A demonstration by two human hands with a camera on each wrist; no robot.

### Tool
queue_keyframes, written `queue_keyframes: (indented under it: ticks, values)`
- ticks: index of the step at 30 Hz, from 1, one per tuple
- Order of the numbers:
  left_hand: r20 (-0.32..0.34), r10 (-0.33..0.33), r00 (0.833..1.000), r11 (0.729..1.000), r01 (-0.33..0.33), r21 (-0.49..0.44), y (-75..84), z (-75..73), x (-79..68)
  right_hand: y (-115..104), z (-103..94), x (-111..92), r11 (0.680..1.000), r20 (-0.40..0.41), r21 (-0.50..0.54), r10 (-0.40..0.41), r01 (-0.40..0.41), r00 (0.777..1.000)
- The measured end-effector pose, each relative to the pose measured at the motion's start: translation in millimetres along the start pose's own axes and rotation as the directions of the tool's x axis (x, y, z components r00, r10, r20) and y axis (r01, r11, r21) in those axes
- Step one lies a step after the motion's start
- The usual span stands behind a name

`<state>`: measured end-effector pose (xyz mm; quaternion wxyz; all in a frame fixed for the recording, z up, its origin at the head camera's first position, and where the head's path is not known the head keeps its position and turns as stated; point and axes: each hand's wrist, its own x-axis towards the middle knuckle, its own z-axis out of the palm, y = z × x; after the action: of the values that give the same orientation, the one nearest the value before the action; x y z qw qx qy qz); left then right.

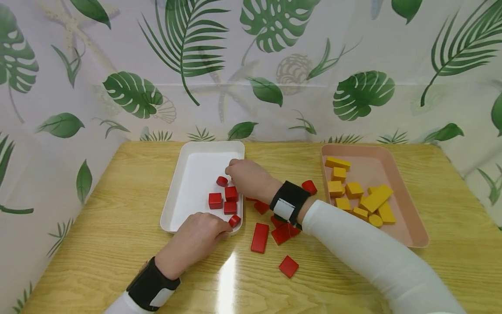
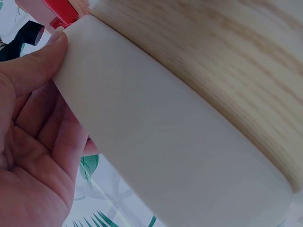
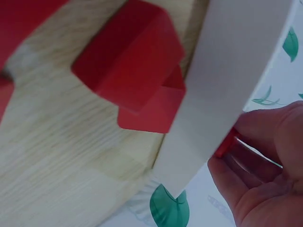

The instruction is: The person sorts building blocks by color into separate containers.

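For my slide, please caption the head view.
Left hand and right hand at a white tray with red blocks; pink tray holding yellow blocks.

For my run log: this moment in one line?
right hand: pinches red block | left hand: at white tray, near edge | yellow blocks: in pink tray

No text, label, brand, number or sign can be read in any of the three views. A pale patch point(image 1: 284, 210) is borne on the right black wristband point(image 1: 296, 198), and another pale patch point(image 1: 161, 297) on the left one point(image 1: 147, 283), but no lettering can be made out on either.
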<state>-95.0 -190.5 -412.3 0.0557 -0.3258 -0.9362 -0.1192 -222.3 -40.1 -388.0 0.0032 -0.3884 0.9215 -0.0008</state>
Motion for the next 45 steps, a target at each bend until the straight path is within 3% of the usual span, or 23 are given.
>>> queue_keyframes:
  ticks: [14,19,28,34,39,45]
  values:
    - [-0.015,0.002,1.000,1.000,-0.002,-0.014,-2.9,0.9,-1.3,0,13.5,15,0.993,0.005,-0.112,-0.048,0.048,0.999]
    - [-0.020,0.008,1.000,1.000,-0.008,0.002,-2.3,1.6,-1.5,-1,11.5,14,0.997,0.037,-0.071,-0.034,0.036,0.999]
    - [-0.001,-0.013,1.000,1.000,0.013,-0.013,-0.3,1.3,0.1,6,-19.8,-7,1.000,0.034,0.016,0.006,-0.006,0.999]
    - [0.004,-0.026,1.000,1.000,0.026,-0.017,-0.5,-0.4,-0.9,11,-23.2,-25,0.998,0.020,0.067,0.010,-0.011,1.000]
    - [0.007,-0.024,1.000,0.999,0.024,-0.020,-0.7,0.3,-1.2,13,-16.2,-35,0.991,0.080,0.119,0.050,-0.059,0.996]
    - [-0.004,-0.012,1.000,1.000,0.012,-0.016,0.0,2.0,0.1,13,-3.9,-38,0.978,0.212,0.161,0.096,-0.132,0.973]
